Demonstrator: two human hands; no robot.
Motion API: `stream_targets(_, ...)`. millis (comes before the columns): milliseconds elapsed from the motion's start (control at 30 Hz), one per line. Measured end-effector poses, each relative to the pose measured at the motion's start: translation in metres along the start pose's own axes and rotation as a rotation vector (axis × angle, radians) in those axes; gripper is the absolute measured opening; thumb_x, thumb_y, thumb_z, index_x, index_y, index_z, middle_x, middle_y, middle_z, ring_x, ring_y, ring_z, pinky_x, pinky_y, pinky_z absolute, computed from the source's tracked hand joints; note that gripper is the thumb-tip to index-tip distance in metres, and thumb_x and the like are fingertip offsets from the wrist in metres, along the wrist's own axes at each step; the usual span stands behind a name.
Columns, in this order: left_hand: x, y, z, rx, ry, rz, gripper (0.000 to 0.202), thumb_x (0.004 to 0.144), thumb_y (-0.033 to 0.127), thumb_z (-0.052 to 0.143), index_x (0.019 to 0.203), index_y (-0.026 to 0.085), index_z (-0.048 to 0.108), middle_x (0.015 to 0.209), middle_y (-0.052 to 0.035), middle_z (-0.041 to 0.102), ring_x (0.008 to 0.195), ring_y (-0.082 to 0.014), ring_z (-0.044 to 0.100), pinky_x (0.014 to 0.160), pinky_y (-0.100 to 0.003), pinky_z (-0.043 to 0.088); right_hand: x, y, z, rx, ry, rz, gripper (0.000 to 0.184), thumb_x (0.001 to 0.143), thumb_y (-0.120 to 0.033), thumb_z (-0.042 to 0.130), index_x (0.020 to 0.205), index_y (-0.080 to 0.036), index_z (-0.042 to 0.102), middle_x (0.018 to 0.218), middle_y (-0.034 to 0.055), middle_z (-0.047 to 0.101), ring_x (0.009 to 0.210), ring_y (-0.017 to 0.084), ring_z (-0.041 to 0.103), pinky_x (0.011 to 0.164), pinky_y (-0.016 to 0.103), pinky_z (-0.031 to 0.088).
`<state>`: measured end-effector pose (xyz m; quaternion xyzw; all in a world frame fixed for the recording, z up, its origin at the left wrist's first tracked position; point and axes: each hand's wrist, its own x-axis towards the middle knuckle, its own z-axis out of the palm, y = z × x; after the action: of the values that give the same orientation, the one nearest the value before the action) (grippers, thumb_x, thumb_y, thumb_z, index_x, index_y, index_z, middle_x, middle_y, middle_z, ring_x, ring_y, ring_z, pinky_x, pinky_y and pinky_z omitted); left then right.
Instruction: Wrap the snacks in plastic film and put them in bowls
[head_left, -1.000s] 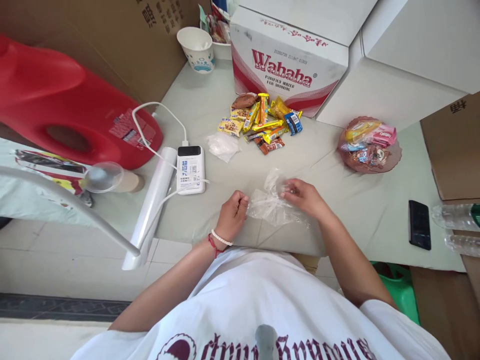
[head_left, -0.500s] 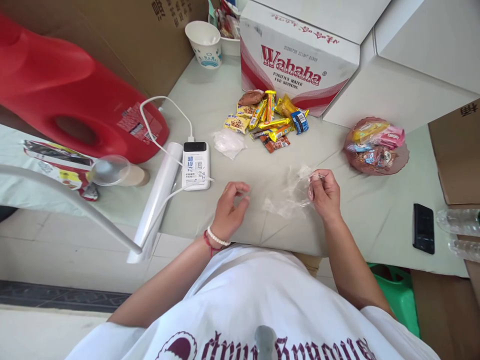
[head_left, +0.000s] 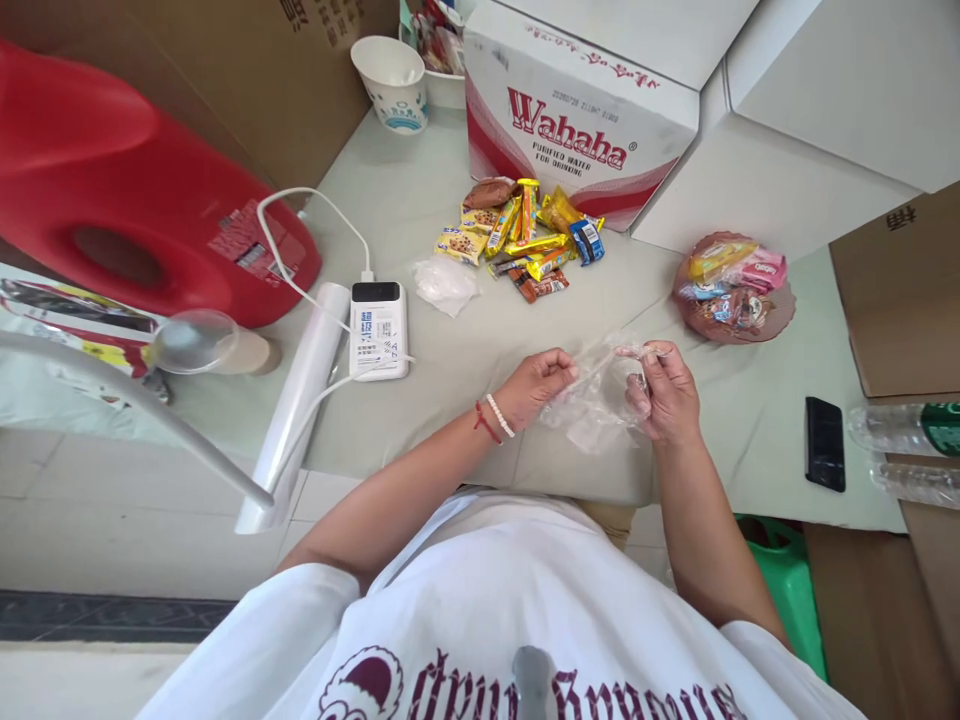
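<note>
A thin clear plastic bag [head_left: 596, 405] is stretched between my two hands just above the table's near edge. My left hand [head_left: 538, 385], with white beads and a red cord at the wrist, pinches its left side. Its right side is gripped by my right hand [head_left: 667, 392], the fingers curled into the film. Beyond the bag lies a pile of wrapped snacks [head_left: 534, 240] in yellow, brown and blue packets. A crumpled clear plastic bag [head_left: 446, 285] rests to the left of the pile.
A white power bank [head_left: 379, 330] with a cable sits beside a plastic film roll [head_left: 300, 400]. At left stand a big red jug [head_left: 150, 200] and a tilted plastic cup [head_left: 217, 345]. A pink bowl [head_left: 776, 315] of snacks, a black phone [head_left: 825, 445] and a Wahaha carton [head_left: 577, 120] are farther right.
My left hand has moved right and closed on the bag's left side. The bag, loose from my right hand before, is now drawn between both hands. The view has shifted slightly.
</note>
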<state>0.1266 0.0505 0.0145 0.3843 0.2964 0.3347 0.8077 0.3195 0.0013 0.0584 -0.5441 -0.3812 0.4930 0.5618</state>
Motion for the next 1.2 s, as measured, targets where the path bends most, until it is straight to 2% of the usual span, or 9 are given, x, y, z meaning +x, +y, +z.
stream_targets(333,-0.040,0.010,-0.052,0.542,0.699,0.284,0.024,0.098,0.046,0.052,0.089,0.025,0.045,0.065,0.0080,0.044,0.051,-0.0107,0.047,0.054,-0.025,0.041,0.032,0.034,-0.012,-0.313,0.226,-0.128,0.033,0.092,-0.054,0.064,0.096,-0.024,0.052,0.080,-0.0034,0.068,0.041,0.007,0.046,0.037,0.021,0.031)
stream_targets(500,-0.030,0.012,-0.060,0.976,0.964,0.368,0.015,0.098,0.037,0.048,0.099,0.022,0.052,0.093,-0.0058,0.062,0.088,-0.0207,0.061,0.084,-0.037,0.051,0.090,0.044,-0.022,-0.567,0.245,-0.130,0.029,0.094,-0.049,0.058,0.097,-0.020,0.056,0.077,-0.0008,0.066,0.049,0.011,0.050,0.049,0.024,0.042)
stream_targets(567,-0.025,0.015,-0.052,1.179,0.946,0.472,0.023,0.094,0.034,0.054,0.111,0.019,0.058,0.121,-0.0152,0.063,0.120,-0.0282,0.056,0.105,-0.046,0.044,0.103,0.036,-0.026,-0.787,0.253,-0.236,0.033,0.093,-0.049,0.057,0.104,-0.018,0.059,0.090,0.0062,0.068,0.069,0.017,0.060,0.067,0.032,0.052)
stream_targets(667,-0.019,0.016,-0.042,1.392,0.666,0.483,0.029,0.094,0.023,0.053,0.119,0.024,0.065,0.136,-0.0109,0.064,0.144,-0.0296,0.043,0.122,-0.053,0.024,0.095,0.015,-0.021,-1.071,0.266,-0.530,0.040,0.097,-0.049,0.053,0.119,-0.016,0.061,0.119,0.0169,0.063,0.109,0.028,0.060,0.095,0.047,0.050)
stream_targets(733,-0.014,0.015,-0.041,1.420,0.491,0.385,0.036,0.094,0.016,0.047,0.122,0.026,0.067,0.130,-0.0070,0.070,0.138,-0.0261,0.051,0.123,-0.053,0.022,0.081,0.007,-0.010,-1.151,0.146,-0.647,0.042,0.100,-0.048,0.050,0.128,-0.018,0.059,0.127,0.0173,0.061,0.120,0.031,0.055,0.104,0.051,0.045)
stream_targets(833,-0.009,0.011,-0.046,1.437,0.402,0.269,0.038,0.090,0.011,0.045,0.115,0.024,0.071,0.125,-0.0072,0.073,0.126,-0.0245,0.061,0.119,-0.050,0.028,0.071,0.009,0.009,-1.217,-0.005,-0.659,0.043,0.099,-0.045,0.054,0.132,-0.019,0.058,0.130,0.0168,0.060,0.122,0.032,0.051,0.109,0.053,0.042)
stream_targets(1067,0.006,0.020,-0.050,1.519,0.492,0.189,0.043,0.100,0.023,0.039,0.134,0.022,0.064,0.115,-0.0120,0.074,0.114,-0.0296,0.062,0.096,-0.045,0.041,0.104,0.006,0.009,-1.231,0.399,-0.708,0.044,0.100,-0.037,0.045,0.138,-0.017,0.054,0.151,0.0217,0.038,0.141,0.041,0.034,0.114,0.070,0.027)
stream_targets(1133,0.013,0.024,-0.051,1.584,0.443,0.127,0.038,0.100,0.024,0.041,0.124,0.025,0.072,0.111,-0.0125,0.072,0.114,-0.0313,0.061,0.092,-0.046,0.041,0.108,0.000,0.014,-1.262,0.209,-0.731,0.047,0.100,-0.036,0.044,0.144,-0.019,0.051,0.151,0.0197,0.041,0.143,0.040,0.033,0.116,0.070,0.024)
stream_targets(1200,0.017,0.028,-0.051,1.635,0.379,0.088,0.034,0.099,0.028,0.047,0.117,0.026,0.075,0.109,-0.0131,0.071,0.114,-0.0330,0.060,0.092,-0.047,0.040,0.112,-0.002,0.024,-1.339,-0.147,-0.715,0.054,0.096,-0.035,0.052,0.148,-0.021,0.049,0.146,0.0172,0.050,0.145,0.038,0.032,0.119,0.068,0.020)
